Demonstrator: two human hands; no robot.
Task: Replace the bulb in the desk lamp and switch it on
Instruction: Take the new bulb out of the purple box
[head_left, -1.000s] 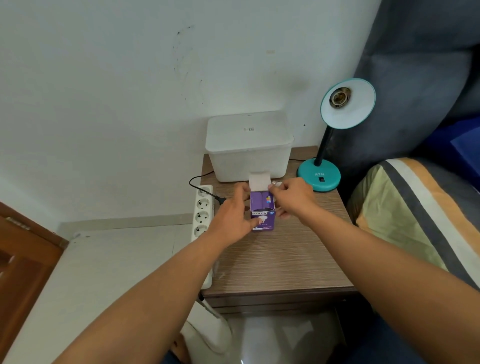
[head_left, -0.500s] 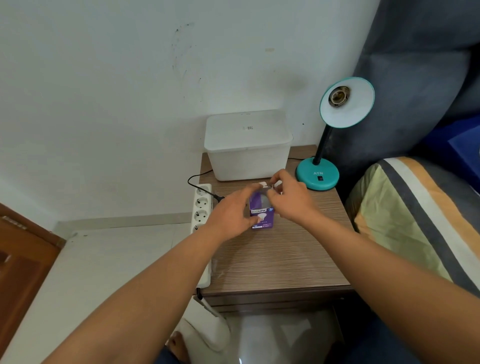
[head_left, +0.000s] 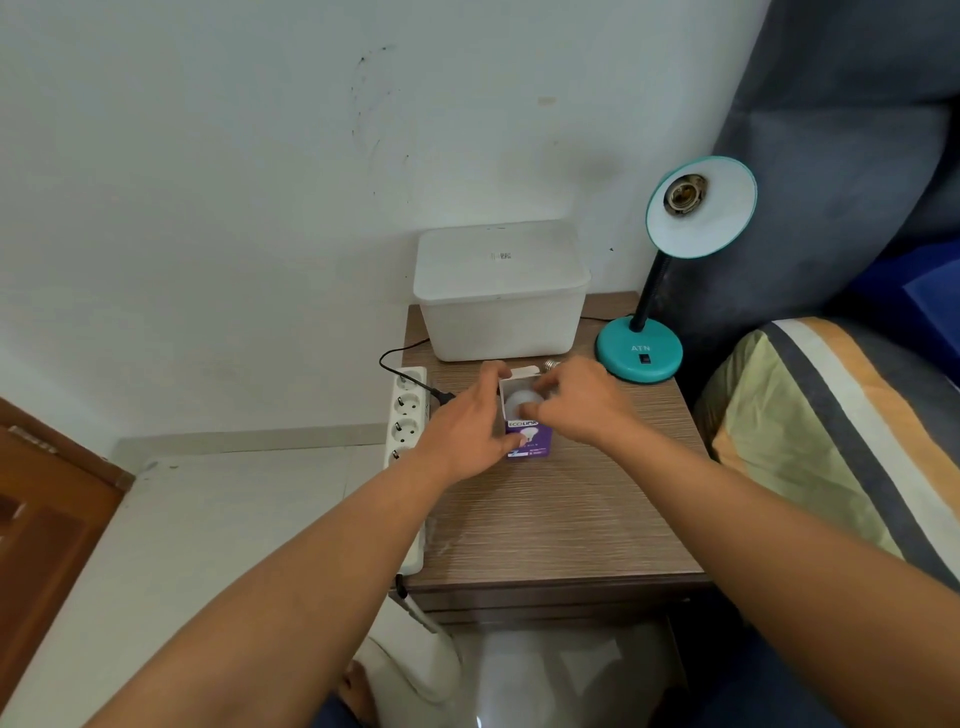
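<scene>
Purple bulb box (head_left: 530, 440): gripped by left hand (head_left: 470, 426) on counter (head_left: 545, 514). White bulb (head_left: 522, 402): seated inside opened top, pinched by right hand (head_left: 576, 402).

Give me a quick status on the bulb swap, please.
Left hand holds purple bulb box on table. Right hand fingers at new bulb in open top. Lamp socket empty; nothing blocking.

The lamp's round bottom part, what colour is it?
Teal. The lamp base shows it best in the head view, with a small black switch on it.
</scene>
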